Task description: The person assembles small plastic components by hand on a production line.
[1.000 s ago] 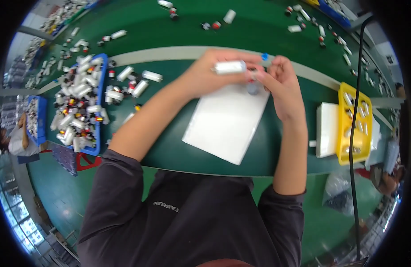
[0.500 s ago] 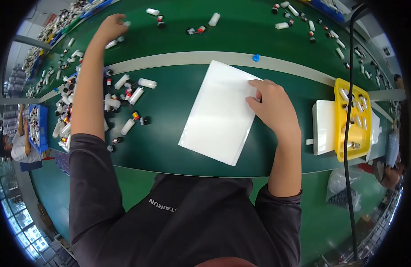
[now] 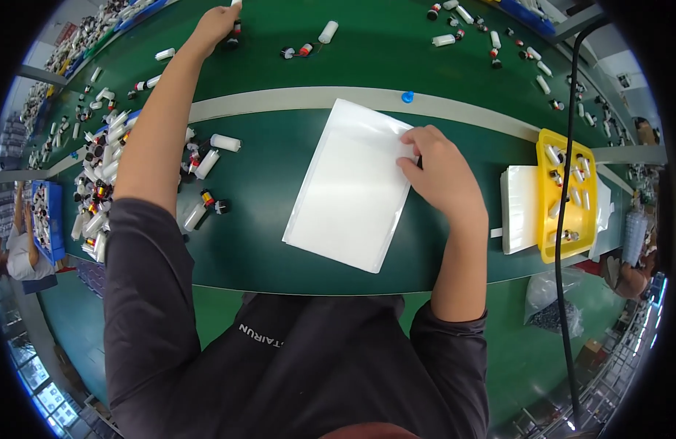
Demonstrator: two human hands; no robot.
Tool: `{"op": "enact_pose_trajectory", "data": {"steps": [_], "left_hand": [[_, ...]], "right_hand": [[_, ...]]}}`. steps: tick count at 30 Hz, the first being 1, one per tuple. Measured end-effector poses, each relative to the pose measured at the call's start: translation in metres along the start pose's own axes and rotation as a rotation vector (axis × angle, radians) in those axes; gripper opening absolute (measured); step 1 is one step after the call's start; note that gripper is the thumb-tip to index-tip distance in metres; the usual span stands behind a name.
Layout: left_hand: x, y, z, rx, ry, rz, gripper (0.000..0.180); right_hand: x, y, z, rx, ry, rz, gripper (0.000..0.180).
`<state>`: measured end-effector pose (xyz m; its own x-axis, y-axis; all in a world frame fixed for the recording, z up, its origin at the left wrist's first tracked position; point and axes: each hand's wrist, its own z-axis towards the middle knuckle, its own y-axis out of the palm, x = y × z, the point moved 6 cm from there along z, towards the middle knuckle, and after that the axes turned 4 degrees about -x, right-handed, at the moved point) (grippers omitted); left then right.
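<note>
At the far left, my left hand (image 3: 215, 29) reaches over the far green surface (image 3: 382, 66). Its fingers are closed on a small white cylinder (image 3: 237, 4), partly cut off by the upper edge. A red-and-black piece (image 3: 235, 31) lies just by these fingers. My right hand (image 3: 442, 168) rests on the right edge of a stack of white sheets (image 3: 345, 190), with thumb and curled fingers apart. The stack lies slanted on the near green table (image 3: 235, 256). Under my left forearm spreads a pile of white cylinders with black, red and yellow parts (image 3: 96, 175).
A pale rail (image 3: 279, 100) bearing a blue knob (image 3: 407, 96) divides the two surfaces. Loose cylinders (image 3: 328, 31) dot the far one. To the right are a yellow tray (image 3: 546, 219) of pieces, another white stack (image 3: 519, 197) and a hanging black cable (image 3: 562, 256).
My left hand has moved right and farther away and now holds a white cylinder. Pieces on the far surface have slid left relative to the rail. My right hand stays on the sheets.
</note>
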<state>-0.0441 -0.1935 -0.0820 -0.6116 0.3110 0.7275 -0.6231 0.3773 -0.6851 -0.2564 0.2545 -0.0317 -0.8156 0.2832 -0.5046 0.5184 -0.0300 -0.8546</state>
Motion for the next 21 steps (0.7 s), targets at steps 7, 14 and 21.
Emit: {"op": "enact_pose_trajectory", "data": {"steps": [7, 14, 21], "left_hand": [[0.135, 0.076, -0.15, -0.279, 0.063, -0.916, 0.045], [0.153, 0.183, -0.233, -0.744, -0.324, -1.222, 0.042], [0.153, 0.181, -0.239, -0.688, -0.36, -1.368, 0.042]], "right_hand": [[0.013, 0.005, -0.001, -0.034, 0.057, -0.051, 0.018], [0.002, 0.001, 0.003, -0.007, -0.013, 0.059, 0.02], [0.005, -0.016, 0.006, 0.327, 0.024, 0.629, 0.042]]}}
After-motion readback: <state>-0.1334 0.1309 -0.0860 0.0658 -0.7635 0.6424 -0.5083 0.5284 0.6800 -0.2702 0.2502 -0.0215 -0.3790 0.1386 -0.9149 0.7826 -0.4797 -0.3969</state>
